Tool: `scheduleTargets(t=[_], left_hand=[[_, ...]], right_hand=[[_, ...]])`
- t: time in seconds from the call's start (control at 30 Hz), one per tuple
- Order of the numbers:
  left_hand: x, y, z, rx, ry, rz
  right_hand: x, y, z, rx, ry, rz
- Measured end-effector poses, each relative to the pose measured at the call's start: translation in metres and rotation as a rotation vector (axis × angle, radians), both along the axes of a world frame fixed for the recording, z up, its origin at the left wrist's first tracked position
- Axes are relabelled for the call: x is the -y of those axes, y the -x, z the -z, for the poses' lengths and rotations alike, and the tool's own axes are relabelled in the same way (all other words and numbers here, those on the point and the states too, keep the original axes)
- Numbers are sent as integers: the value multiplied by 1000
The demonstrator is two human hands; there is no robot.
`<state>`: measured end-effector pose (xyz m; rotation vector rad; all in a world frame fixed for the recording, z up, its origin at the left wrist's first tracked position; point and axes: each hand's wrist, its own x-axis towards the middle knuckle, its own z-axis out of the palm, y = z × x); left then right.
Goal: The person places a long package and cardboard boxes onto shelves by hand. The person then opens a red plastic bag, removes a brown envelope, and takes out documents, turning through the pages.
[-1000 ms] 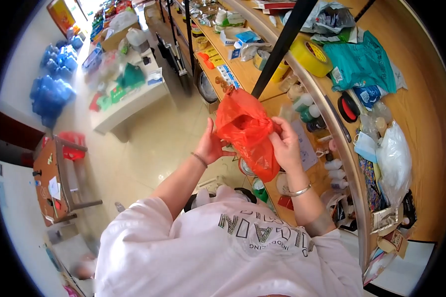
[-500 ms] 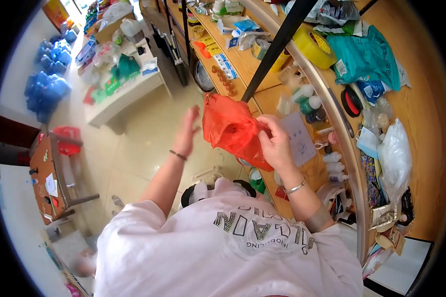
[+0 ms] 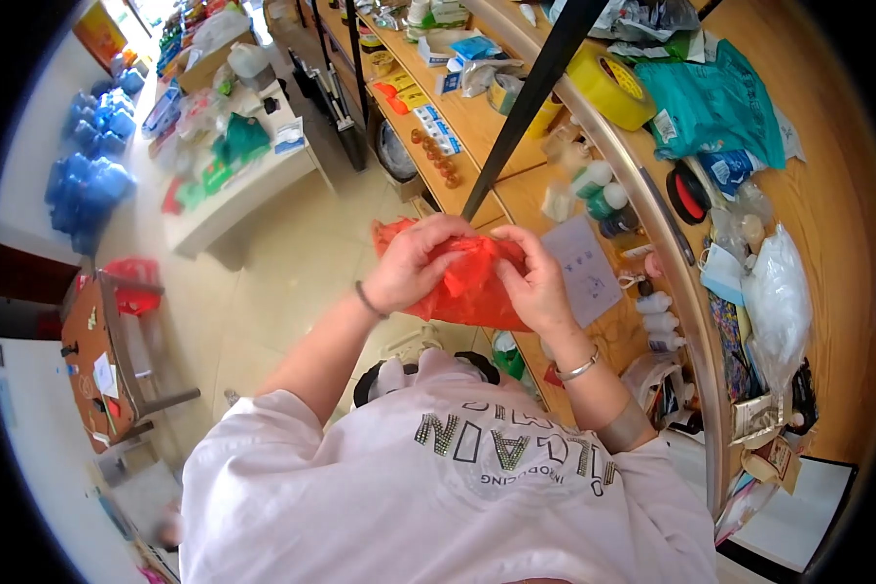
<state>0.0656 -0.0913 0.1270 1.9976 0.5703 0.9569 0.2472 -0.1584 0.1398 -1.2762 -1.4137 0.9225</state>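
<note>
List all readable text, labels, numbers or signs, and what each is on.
"INTRODUCING": small line on the shirt, upside down.
Larger shirt letters: folded, not readable as a whole word.
Too small or blurred: print on the yellow tape, teal bag, blue packet and white sheet.

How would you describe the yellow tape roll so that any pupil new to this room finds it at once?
Find the wooden shelf edged with a metal rail, on the right. Towards its far end, beside the black post, is the thick tape roll. It is a glossy, bright yellow ring, unlike the crumpled teal bag next to it.
</note>
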Motion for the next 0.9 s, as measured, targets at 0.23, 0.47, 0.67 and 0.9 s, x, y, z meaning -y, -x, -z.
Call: scheduleTargets(t=[0.23, 0.47, 0.67, 0.9], left_hand=[[7, -6, 2, -44, 35, -52], [12, -7, 9, -73, 138, -41], [0, -7, 6, -93, 656, 57], [-5, -10, 1, -117, 519, 166]], right_hand=[[3, -14, -36, 440, -222, 3], [1, -10, -27, 909, -413, -31], [-9, -20, -19, 980, -483, -128], [-18, -24, -26, 911, -535, -275]])
